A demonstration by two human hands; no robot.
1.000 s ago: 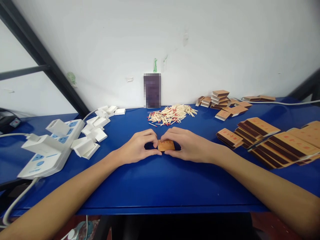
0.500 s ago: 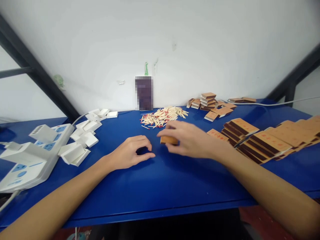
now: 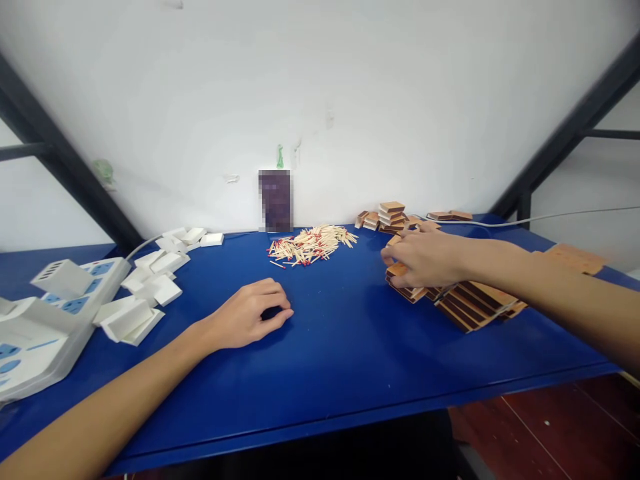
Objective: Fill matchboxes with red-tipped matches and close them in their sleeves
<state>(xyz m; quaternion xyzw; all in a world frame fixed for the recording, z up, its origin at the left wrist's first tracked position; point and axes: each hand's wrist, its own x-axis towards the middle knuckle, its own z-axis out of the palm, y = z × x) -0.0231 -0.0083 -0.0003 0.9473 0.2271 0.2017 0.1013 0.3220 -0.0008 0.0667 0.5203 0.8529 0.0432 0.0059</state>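
Observation:
My left hand (image 3: 253, 315) rests on the blue table, fingers curled and thumb close to the index finger, with nothing visible in it. On the right, my right hand (image 3: 423, 257) is closed on a brown matchbox (image 3: 398, 269) at the left end of the stacked matchboxes (image 3: 477, 301). Part of that stack is hidden under my right hand and forearm. Between and beyond my hands lies a loose heap of red-tipped matches (image 3: 313, 245).
White empty matchbox trays (image 3: 155, 273) lie scattered at the left, beside a white power strip (image 3: 75, 313) with plugged-in adapters. More brown matchbox sleeves (image 3: 391, 217) are piled at the back right. A pixelated dark panel (image 3: 276, 201) stands against the wall, and a white cable (image 3: 540, 220) runs at right.
My right hand has moved right from the table's middle to the matchbox stack, carrying a matchbox. My left hand has stayed nearly in place, its thumb closer to the fingers. The view has shifted.

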